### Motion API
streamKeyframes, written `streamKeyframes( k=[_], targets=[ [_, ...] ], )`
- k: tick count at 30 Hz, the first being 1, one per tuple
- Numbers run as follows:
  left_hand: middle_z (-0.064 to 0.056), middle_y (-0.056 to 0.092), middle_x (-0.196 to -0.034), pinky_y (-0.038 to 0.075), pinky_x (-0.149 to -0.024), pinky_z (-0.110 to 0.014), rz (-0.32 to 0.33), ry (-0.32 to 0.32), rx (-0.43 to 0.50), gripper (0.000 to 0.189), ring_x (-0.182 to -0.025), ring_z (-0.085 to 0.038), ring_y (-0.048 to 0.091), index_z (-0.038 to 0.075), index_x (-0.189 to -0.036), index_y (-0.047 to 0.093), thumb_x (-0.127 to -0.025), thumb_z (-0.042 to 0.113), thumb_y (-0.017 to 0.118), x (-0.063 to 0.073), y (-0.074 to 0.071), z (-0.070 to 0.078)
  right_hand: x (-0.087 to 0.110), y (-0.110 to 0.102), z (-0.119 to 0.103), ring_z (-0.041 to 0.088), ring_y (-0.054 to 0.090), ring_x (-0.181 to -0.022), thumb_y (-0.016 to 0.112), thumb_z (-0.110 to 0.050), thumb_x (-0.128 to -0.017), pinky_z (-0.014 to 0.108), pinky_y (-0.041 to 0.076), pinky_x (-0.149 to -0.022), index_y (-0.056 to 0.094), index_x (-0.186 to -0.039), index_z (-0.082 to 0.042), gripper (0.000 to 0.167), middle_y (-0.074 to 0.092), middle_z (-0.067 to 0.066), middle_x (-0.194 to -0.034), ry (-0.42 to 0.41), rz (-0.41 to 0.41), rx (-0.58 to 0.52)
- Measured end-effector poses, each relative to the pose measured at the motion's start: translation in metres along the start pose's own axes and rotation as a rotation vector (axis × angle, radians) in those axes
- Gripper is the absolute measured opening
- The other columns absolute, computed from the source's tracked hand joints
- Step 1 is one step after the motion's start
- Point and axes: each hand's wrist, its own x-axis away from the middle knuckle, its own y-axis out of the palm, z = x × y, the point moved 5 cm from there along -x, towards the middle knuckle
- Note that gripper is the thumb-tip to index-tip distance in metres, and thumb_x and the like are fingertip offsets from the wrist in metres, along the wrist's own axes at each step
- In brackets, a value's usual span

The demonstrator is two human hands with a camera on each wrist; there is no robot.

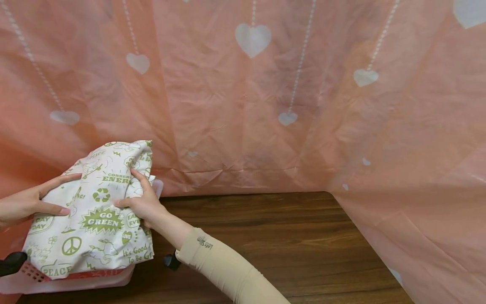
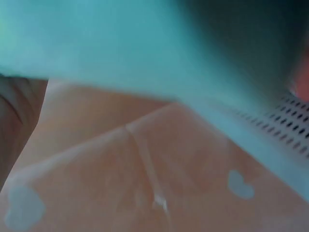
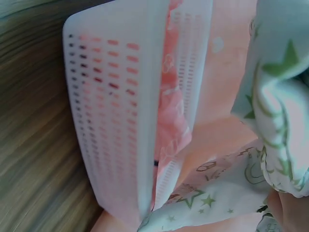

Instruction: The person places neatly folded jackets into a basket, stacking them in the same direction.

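A folded white cloth (image 1: 100, 236) with green printed words and symbols is held over a white perforated basket (image 1: 87, 287). My left hand (image 1: 28, 204) grips its left side, thumb and one finger lying on top; the other fingers are hidden. At the right side my right hand (image 1: 146, 207) holds the cloth with its thumb and a finger on the upper face. Loose folds of the cloth (image 3: 285, 121) hang beside the basket (image 3: 113, 96) in the right wrist view. A pink printed piece (image 3: 171, 121) lies inside the basket.
A dark wooden table (image 1: 284, 245) extends to the right. Behind it hangs a peach curtain (image 1: 228, 105) with white hearts. Pale blurred fabric (image 2: 96, 48) covers the top of the left wrist view, with basket holes (image 2: 289, 121) at right.
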Motion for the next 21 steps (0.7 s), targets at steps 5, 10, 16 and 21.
streamKeyframes(
  k=[5, 10, 16, 21],
  targets=[
    [0.036, 0.046, -0.120, 0.056, -0.073, -0.049, -0.138, 0.075, 0.186, 0.092, -0.098, -0.021, 0.068, 0.059, -0.147, 0.008, -0.098, -0.006, 0.049, 0.009, -0.011, -0.005, -0.004, 0.014, 0.006, 0.010, 0.049, -0.108, 0.075, 0.008, -0.078, 0.028, 0.051, -0.074, 0.051, -0.129, -0.053, 0.083, 0.041, -0.010, -0.138, -0.010, -0.006, 0.007],
    [0.041, 0.026, -0.134, 0.056, -0.075, -0.045, -0.142, 0.069, 0.179, 0.093, -0.100, -0.012, 0.066, 0.057, -0.149, 0.006, -0.097, -0.006, 0.050, 0.011, -0.012, -0.017, -0.008, 0.019, 0.025, 0.010, 0.046, -0.116, 0.076, 0.009, -0.076, 0.028, 0.050, -0.080, 0.052, -0.128, -0.052, 0.084, 0.043, -0.012, -0.136, -0.012, 0.006, -0.025],
    [-0.003, -0.041, -0.152, 0.050, -0.074, -0.028, 0.018, -0.057, -0.031, 0.098, -0.121, -0.004, 0.046, 0.041, -0.155, -0.004, -0.093, 0.007, 0.064, 0.007, -0.006, -0.039, -0.008, 0.019, 0.049, 0.015, 0.041, -0.125, 0.077, 0.008, -0.076, 0.030, 0.049, -0.084, 0.052, -0.126, -0.053, 0.083, 0.041, -0.010, -0.140, 0.020, 0.038, -0.020],
    [0.022, -0.023, -0.152, 0.043, -0.073, -0.021, 0.060, 0.017, -0.102, 0.096, -0.141, -0.010, -0.017, 0.032, -0.158, 0.000, -0.092, 0.006, 0.064, 0.008, -0.003, -0.052, -0.009, 0.021, 0.058, 0.014, 0.041, -0.126, 0.078, 0.008, -0.074, 0.030, 0.047, -0.088, 0.053, -0.124, -0.054, 0.083, 0.043, -0.011, -0.139, 0.031, 0.080, 0.002]
  ],
)
